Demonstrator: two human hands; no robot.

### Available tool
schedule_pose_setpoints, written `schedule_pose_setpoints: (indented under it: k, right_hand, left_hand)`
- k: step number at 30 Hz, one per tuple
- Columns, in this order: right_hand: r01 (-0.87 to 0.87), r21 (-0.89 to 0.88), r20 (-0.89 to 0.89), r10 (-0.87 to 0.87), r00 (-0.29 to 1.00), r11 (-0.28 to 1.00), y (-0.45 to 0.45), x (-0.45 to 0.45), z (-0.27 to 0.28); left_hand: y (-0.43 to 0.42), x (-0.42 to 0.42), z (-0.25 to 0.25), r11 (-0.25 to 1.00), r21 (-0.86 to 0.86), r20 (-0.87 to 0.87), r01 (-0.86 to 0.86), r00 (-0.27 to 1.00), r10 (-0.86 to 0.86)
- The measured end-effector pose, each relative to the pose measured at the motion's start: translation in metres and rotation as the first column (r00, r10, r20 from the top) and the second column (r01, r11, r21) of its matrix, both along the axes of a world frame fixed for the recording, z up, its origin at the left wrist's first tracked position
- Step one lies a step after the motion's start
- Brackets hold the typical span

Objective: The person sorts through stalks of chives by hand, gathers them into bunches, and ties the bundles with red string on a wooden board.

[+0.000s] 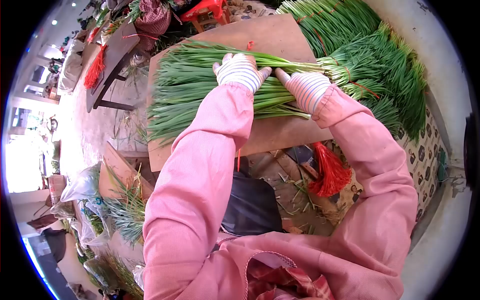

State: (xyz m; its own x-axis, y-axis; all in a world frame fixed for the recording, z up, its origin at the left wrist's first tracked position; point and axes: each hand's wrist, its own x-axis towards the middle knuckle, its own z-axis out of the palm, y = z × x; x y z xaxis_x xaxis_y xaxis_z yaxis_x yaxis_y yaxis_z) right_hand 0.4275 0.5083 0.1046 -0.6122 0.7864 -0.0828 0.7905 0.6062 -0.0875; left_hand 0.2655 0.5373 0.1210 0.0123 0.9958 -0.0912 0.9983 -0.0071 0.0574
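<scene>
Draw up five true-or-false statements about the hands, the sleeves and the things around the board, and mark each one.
1. The left hand and the right hand both wear striped gloves. True.
2. Green stalks lie on a brown board. True.
3. The left hand touches nothing. False: it touches the stalks.
4. Blue cloth covers the arms. False: the sleeves are pink.
5. Red string shows past the board's near edge. True.

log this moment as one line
left hand: on green stalks | right hand: near their pale ends | stalks: spread across brown board | red-tied bundles: beside board
</scene>
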Motion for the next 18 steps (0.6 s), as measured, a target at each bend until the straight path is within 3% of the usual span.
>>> schedule_pose_setpoints:
  k: [3,5,9,12,13,14,15,16,17,18]
  right_hand:
    - [0.072,-0.111,0.119,-0.058,0.991,0.991,-0.001,-0.008,0.015]
    - [0.066,-0.095,0.133,-0.054,0.990,0.993,0.001,-0.005,0.006]
    - [0.072,-0.100,0.026,-0.070,0.997,0.992,0.007,-0.001,-0.004]
    - [0.045,-0.062,0.004,-0.045,0.999,0.997,0.005,0.000,-0.007]
    - [0.046,-0.073,-0.001,-0.047,0.999,0.996,0.001,-0.001,0.000]
    - [0.040,-0.071,0.000,-0.040,0.999,0.997,0.010,0.003,-0.015]
    - [0.031,-0.144,-0.182,-0.058,0.982,0.989,0.028,0.010,-0.042]
    - [0.044,-0.141,-0.132,-0.063,0.989,0.989,0.017,0.003,-0.015]
    - [0.055,-0.137,-0.081,-0.067,0.994,0.989,0.006,-0.003,0.013]
    - [0.016,-0.095,-0.116,-0.027,0.993,0.995,0.006,-0.003,0.029]
  left_hand:
    - [0.008,0.012,0.005,0.993,-0.113,-0.067,-0.029,0.998,0.022]
    - [0.009,0.015,0.007,0.991,-0.132,-0.082,-0.019,0.997,0.008]
    - [0.012,-0.016,0.001,0.999,0.030,0.020,-0.028,0.999,0.027]
    - [0.016,-0.097,0.020,0.953,0.260,0.059,-0.153,0.988,0.143]
    - [0.025,-0.146,0.014,0.889,0.389,0.143,-0.240,0.969,0.199]
    - [0.023,-0.184,0.028,0.853,0.431,0.014,-0.293,0.948,0.318]
    - [0.006,-0.213,0.050,0.874,0.341,0.058,-0.346,0.936,0.348]
    - [-0.001,-0.248,0.064,0.798,0.290,0.081,-0.528,0.845,0.529]
    - [-0.010,-0.284,0.072,0.721,0.337,0.118,-0.606,0.787,0.606]
    - [-0.010,-0.351,0.064,0.744,0.403,0.121,-0.533,0.837,0.534]
